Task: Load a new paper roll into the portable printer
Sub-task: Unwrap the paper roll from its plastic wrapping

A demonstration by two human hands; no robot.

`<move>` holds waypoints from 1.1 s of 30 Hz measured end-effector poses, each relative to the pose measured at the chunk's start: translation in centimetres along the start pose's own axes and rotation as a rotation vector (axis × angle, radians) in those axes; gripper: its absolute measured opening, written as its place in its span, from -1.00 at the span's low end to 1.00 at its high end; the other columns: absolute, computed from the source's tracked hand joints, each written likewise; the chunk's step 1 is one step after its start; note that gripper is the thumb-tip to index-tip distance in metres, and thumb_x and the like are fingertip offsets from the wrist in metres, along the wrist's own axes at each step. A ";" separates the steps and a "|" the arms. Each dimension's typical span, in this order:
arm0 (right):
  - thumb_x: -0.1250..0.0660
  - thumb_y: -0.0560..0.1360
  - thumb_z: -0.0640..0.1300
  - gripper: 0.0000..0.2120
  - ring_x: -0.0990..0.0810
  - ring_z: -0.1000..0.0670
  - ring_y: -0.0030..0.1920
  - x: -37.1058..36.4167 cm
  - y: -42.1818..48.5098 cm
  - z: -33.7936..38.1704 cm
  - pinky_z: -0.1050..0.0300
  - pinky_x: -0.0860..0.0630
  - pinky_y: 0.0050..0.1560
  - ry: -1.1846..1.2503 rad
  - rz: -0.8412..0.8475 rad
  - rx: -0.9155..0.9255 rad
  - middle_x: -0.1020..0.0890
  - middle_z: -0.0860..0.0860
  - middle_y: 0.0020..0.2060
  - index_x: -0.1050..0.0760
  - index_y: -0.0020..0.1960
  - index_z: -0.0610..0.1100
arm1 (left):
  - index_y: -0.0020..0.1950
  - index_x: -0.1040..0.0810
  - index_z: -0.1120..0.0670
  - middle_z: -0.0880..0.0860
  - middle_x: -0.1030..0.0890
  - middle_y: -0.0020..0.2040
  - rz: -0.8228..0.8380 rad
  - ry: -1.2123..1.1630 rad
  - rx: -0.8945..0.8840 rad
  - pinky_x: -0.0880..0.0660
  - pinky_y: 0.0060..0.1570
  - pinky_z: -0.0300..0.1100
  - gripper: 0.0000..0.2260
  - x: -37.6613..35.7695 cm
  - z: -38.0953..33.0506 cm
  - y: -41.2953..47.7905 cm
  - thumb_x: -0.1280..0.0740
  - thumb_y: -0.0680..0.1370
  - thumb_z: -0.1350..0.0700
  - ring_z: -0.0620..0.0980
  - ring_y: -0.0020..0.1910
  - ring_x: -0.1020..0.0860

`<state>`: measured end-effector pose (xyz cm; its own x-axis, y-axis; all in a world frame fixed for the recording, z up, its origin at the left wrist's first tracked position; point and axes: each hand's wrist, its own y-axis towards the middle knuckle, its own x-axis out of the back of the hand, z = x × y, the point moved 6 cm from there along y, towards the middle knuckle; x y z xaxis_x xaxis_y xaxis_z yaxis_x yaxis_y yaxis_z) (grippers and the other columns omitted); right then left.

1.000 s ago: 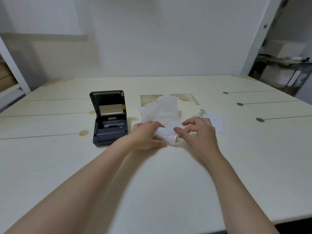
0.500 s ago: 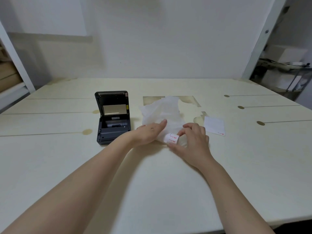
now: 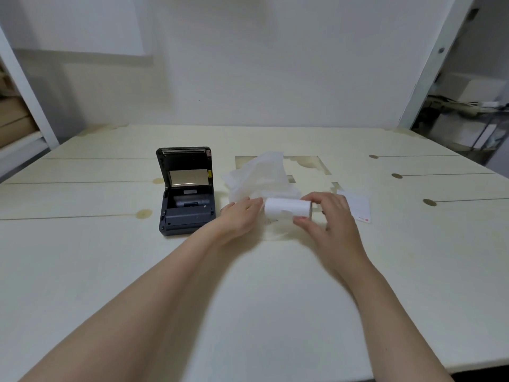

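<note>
A dark grey portable printer (image 3: 187, 205) stands on the table with its lid raised and its paper bay exposed. To its right, my right hand (image 3: 330, 216) holds a white paper roll (image 3: 286, 207) sideways, just above the table. My left hand (image 3: 239, 216) lies flat with fingers stretched, fingertips at the roll's left end and on the crumpled white wrapping (image 3: 261, 177) behind it. The roll is free of the wrapping.
A small white card (image 3: 358, 209) with a red mark lies right of my right hand. The cream table (image 3: 248, 299) has brown knots and seams. Shelves with boxes stand at the far left, clutter at the far right.
My right hand has pulled the paper roll out of the wrapping and lifted it into plain view. My left hand went from gripping the wrapping to lying flat on it.
</note>
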<state>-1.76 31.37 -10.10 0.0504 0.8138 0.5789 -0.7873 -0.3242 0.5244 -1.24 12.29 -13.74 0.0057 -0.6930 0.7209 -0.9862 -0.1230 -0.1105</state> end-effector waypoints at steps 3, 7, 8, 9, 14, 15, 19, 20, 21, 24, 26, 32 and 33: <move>-0.44 0.49 -0.10 -0.75 -0.40 0.47 -0.06 0.7 -0.1 -0.6 0.59 -0.29 -0.08 0.218 -0.030 -0.174 -0.53 0.19 0.03 -0.49 0.10 0.12 | 0.52 -0.32 -0.06 -0.09 -0.29 0.55 0.023 0.157 -0.056 0.09 0.54 -0.03 -0.60 -0.7 0.9 0.6 -0.03 0.68 -0.01 -0.04 0.58 -0.11; -0.44 0.48 -0.05 -0.76 -0.43 0.40 0.01 -0.2 -0.1 -1.2 0.59 -0.29 -0.06 0.244 0.047 -0.278 -0.53 0.10 0.10 -0.50 0.08 0.19 | 0.42 -0.46 -0.01 -0.04 -0.51 0.41 -0.255 -0.049 -0.148 -0.01 0.54 0.06 -0.66 0.3 0.2 -0.2 -0.08 0.68 0.09 -0.04 0.49 -0.33; -0.44 0.47 -0.04 -0.76 -0.45 0.34 0.04 -0.6 -0.2 -1.3 0.58 -0.31 -0.07 0.238 0.069 -0.300 -0.54 0.08 0.11 -0.51 0.08 0.19 | 0.38 -0.50 0.00 -0.04 -0.58 0.34 -0.374 -0.189 -0.168 -0.11 0.51 0.06 -0.68 1.1 -0.1 -1.0 -0.08 0.69 0.09 -0.06 0.41 -0.42; -0.44 0.47 -0.04 -0.77 -0.46 0.32 0.04 -0.9 -0.2 -1.4 0.58 -0.32 -0.08 0.232 0.084 -0.315 -0.54 0.06 0.11 -0.52 0.08 0.18 | 0.37 -0.52 0.00 -0.05 -0.61 0.29 -0.433 -0.335 -0.183 -0.22 0.47 0.03 -0.69 1.6 -0.4 -1.8 -0.10 0.69 0.06 -0.10 0.34 -0.48; -0.44 0.48 -0.02 -0.80 -0.54 0.18 0.12 -1.4 -0.2 -1.8 0.31 -0.39 -0.01 0.317 0.110 -0.364 -0.63 0.06 0.07 -0.56 0.09 0.11 | 0.44 -0.45 -0.01 -0.02 -0.62 0.26 -0.122 -0.647 -0.252 -0.54 0.21 -0.15 -0.65 0.2 -1.9 -4.3 -0.26 0.64 0.03 -0.08 0.15 -0.65; -0.44 0.48 -0.02 -0.80 -0.55 0.14 0.14 -1.5 -0.2 -1.8 0.23 -0.40 0.03 0.343 0.118 -0.370 -0.64 0.07 0.07 -0.56 0.10 0.12 | 0.42 -0.46 -0.01 0.00 -0.62 0.25 -0.114 -0.683 -0.234 -0.56 0.21 -0.09 -0.65 0.1 -1.7 -4.3 -0.30 0.63 0.06 -0.04 0.09 -0.69; -0.43 0.49 -0.02 -0.65 -0.37 0.18 0.32 -1.6 -0.2 -0.4 0.25 -0.32 0.27 0.259 0.084 -0.201 -0.54 0.18 0.21 -0.48 0.21 0.27 | 0.34 -0.54 -0.04 0.06 -0.64 0.21 -0.157 -0.727 -0.187 -0.52 0.26 0.06 -0.70 0.1 -1.0 -4.6 -0.35 0.60 0.11 0.02 -0.01 -0.73; -0.44 0.49 -0.03 -0.65 -0.33 0.17 0.34 -1.5 -0.1 0.1 0.18 -0.31 0.33 0.220 0.053 -0.129 -0.52 0.21 0.22 -0.49 0.21 0.26 | 0.33 -0.55 -0.04 0.07 -0.64 0.20 -0.160 -0.725 -0.179 -0.52 0.26 0.07 -0.70 0.1 -0.9 -4.6 -0.36 0.59 0.11 0.02 -0.02 -0.73; -0.44 0.48 -0.02 -0.69 -0.31 0.15 0.35 -1.4 0.0 0.5 0.07 -0.31 0.37 0.193 0.015 -0.078 -0.52 0.23 0.21 -0.53 0.17 0.24 | 0.33 -0.55 -0.04 0.08 -0.64 0.19 -0.163 -0.728 -0.174 -0.53 0.26 0.06 -0.70 0.2 -0.9 -4.6 -0.37 0.59 0.12 0.02 -0.03 -0.73; -0.44 0.43 0.00 -0.92 -0.33 0.16 0.30 -1.5 0.0 0.8 -0.13 -0.33 0.32 0.143 -0.073 -0.008 -0.53 0.29 0.13 -0.64 -0.08 0.13 | 0.33 -0.56 -0.03 0.11 -0.62 0.18 -0.171 -0.748 -0.168 -0.55 0.24 0.02 -0.69 0.3 -0.8 -4.7 -0.37 0.58 0.12 0.01 -0.04 -0.73; -0.43 0.44 -0.04 -0.97 -0.33 0.20 0.27 -1.7 -0.2 1.2 -0.08 -0.35 0.29 0.112 -0.095 0.043 -0.52 0.30 0.10 -0.64 -0.18 0.06 | 0.32 -0.56 -0.04 0.12 -0.61 0.17 -0.189 -0.743 -0.162 -0.57 0.20 -0.05 -0.70 0.4 -0.7 -4.7 -0.37 0.58 0.11 -0.02 -0.06 -0.73; -0.34 0.55 -0.18 -0.94 -0.44 -0.01 0.29 -0.9 0.2 0.4 0.21 -0.37 0.23 0.333 -0.220 -0.063 -0.55 0.22 0.11 -0.59 -0.08 -0.11 | 0.32 -0.55 0.01 0.03 -0.61 0.17 -0.398 -0.934 -0.072 -0.61 0.09 -0.20 -0.71 1.5 0.8 -4.4 -0.35 0.59 0.16 0.02 -0.09 -0.73; -0.32 0.56 -0.18 -0.93 -0.45 -0.05 0.31 -0.7 0.4 -0.3 0.18 -0.39 0.22 0.364 -0.256 -0.139 -0.54 0.23 0.11 -0.58 -0.05 -0.12 | 0.33 -0.54 0.01 0.05 -0.60 0.19 -0.430 -0.969 -0.056 -0.61 0.04 -0.26 -0.70 1.7 1.2 -4.4 -0.34 0.60 0.17 0.02 -0.09 -0.73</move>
<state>-2.32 30.84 -10.46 0.0543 0.9835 0.1723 -0.8540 -0.0437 0.5184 3.32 10.83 -12.80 0.4605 -0.8723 -0.1642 -0.8762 -0.4763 0.0731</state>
